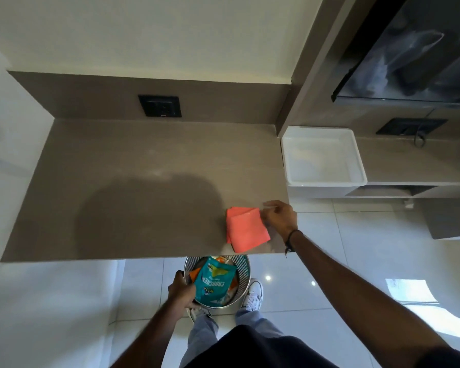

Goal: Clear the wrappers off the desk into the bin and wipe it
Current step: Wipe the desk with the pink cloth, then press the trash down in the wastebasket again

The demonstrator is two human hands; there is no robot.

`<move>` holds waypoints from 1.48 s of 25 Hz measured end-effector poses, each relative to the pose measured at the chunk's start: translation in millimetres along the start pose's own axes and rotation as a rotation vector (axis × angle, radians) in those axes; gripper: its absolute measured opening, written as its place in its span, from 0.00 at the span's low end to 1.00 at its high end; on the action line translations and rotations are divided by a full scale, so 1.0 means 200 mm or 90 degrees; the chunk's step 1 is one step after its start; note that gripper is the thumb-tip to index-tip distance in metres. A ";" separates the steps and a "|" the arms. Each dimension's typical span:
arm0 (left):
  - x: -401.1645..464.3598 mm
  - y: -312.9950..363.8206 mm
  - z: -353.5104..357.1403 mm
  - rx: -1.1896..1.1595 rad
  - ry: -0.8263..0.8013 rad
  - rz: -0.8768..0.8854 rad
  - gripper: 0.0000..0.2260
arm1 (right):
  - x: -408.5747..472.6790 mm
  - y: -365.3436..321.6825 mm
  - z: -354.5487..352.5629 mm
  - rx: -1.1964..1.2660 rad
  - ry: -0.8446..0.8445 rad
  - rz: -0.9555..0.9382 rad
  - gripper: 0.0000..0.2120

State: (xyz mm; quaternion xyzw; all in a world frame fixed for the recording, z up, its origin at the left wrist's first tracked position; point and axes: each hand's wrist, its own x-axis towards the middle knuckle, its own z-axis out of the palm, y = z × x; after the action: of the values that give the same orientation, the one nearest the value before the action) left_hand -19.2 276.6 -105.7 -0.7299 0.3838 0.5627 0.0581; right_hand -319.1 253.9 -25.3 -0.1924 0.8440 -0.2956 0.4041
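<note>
A brown desk [133,181] fills the middle of the view, with a folded coral cloth [246,228] lying near its front right corner. My right hand [279,215] hovers at the cloth's right edge, fingers curled, and I cannot tell whether it pinches something small and clear. Below the desk's front edge stands a metal mesh bin [243,264] on the floor. My left hand [182,290] grips the bin's left rim. A teal snack wrapper [215,284] sticks up inside the bin, with orange wrappers [194,273] beneath it.
A white plastic tub [323,158] sits on a lower shelf right of the desk. A black wall socket [160,105] is set in the panel behind the desk. A dark screen [409,54] hangs at upper right. My shoes [252,296] stand beside the bin on glossy tiles.
</note>
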 end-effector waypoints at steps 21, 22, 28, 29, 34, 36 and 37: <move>0.85 -0.53 0.68 0.188 -0.045 0.060 0.19 | 0.14 1.66 0.85 -0.190 -0.145 0.296 0.22; 0.93 -0.60 0.75 0.173 -0.041 0.039 0.20 | 0.20 1.75 0.90 -0.189 -0.156 0.297 0.24; 1.22 -0.87 1.02 0.020 -0.093 -0.066 0.14 | 0.38 2.12 1.08 -0.135 -0.214 0.362 0.26; 1.24 -0.90 1.03 -0.013 -0.099 -0.081 0.15 | 0.39 2.15 1.09 -0.086 -0.224 0.406 0.25; 1.05 -0.96 0.99 0.020 -0.110 -0.059 0.26 | 0.26 2.05 0.97 -0.062 -0.299 0.409 0.20; 0.86 -0.89 0.92 0.064 -0.091 -0.017 0.26 | 0.15 1.89 0.87 -0.038 -0.293 0.379 0.16; 0.72 -0.83 0.86 0.081 -0.082 0.003 0.25 | 0.06 1.76 0.79 -0.037 -0.295 0.364 0.12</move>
State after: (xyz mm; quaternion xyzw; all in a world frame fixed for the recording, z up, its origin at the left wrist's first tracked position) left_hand -38.3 409.4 -349.9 -0.6861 0.4157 0.5831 0.1279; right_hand -230.5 458.1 -341.3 -0.0223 0.7579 -0.0951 0.6450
